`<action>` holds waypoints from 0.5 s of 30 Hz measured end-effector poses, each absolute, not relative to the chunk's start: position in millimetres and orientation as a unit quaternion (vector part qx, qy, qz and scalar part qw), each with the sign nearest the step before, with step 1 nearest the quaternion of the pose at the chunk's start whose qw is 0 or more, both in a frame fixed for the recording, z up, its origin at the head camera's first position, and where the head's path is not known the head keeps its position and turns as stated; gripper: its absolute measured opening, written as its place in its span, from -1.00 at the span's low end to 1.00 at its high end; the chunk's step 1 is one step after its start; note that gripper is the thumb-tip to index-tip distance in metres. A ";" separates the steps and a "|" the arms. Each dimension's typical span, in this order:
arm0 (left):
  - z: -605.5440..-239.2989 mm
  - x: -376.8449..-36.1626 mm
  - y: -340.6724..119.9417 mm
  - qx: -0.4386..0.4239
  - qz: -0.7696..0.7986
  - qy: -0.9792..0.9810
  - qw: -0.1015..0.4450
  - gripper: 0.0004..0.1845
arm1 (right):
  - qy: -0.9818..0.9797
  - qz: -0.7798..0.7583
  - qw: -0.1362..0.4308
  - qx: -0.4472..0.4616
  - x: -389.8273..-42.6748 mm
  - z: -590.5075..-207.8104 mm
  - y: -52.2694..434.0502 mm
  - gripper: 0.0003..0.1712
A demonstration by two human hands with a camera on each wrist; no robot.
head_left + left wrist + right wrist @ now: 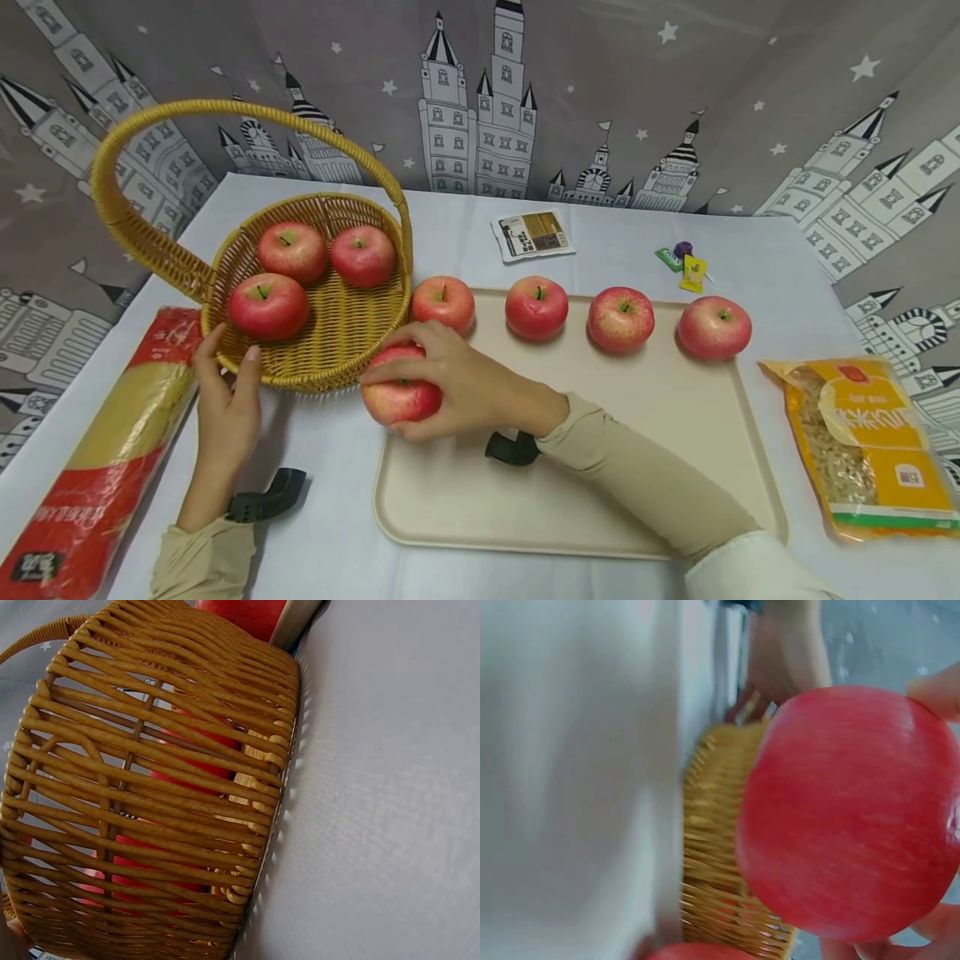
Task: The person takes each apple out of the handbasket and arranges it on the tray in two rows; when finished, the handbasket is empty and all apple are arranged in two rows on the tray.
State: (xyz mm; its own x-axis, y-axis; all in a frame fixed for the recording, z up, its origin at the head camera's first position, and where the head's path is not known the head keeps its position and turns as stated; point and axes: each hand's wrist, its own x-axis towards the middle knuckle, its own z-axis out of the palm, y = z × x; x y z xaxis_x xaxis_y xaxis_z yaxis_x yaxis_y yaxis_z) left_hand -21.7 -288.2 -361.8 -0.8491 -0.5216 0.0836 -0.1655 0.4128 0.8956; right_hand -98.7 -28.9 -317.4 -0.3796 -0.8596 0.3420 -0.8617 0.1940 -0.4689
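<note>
At the lower left of the frame, the left hand (pixel 225 400) is steadying the wicker basket (pixel 341 342), fingers curled on its near rim. Just right of it, at centre, the right hand (pixel 457 379) is cupping an apple (pixel 397 400) at the tray's (pixel 660 467) left edge. It is probably best lifted clear over the rim, with the basket braced.

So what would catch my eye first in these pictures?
Probably the red apple gripped by the right hand at the near-left corner of the beige tray. Beside it, the left hand holds the rim of a wicker basket containing three apples, and four more line the tray's far edge.
</note>
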 end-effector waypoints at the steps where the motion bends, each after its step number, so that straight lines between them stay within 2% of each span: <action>1: -361.5 -21.7 -288.0 0.209 -0.500 -0.821 0.177 -0.43 | -0.772 0.298 -0.005 0.561 -95.8 -320.0 -27.4 -0.45; 8: -359.4 -20.8 -286.8 0.216 -0.500 -0.822 0.170 -0.43 | -0.767 0.259 -0.047 0.585 -78.4 -333.2 -19.8 -0.50; 15: -358.4 -21.1 -286.9 0.215 -0.502 -0.821 0.167 -0.43 | -0.759 0.222 -0.035 0.611 -70.1 -343.8 -16.2 -0.47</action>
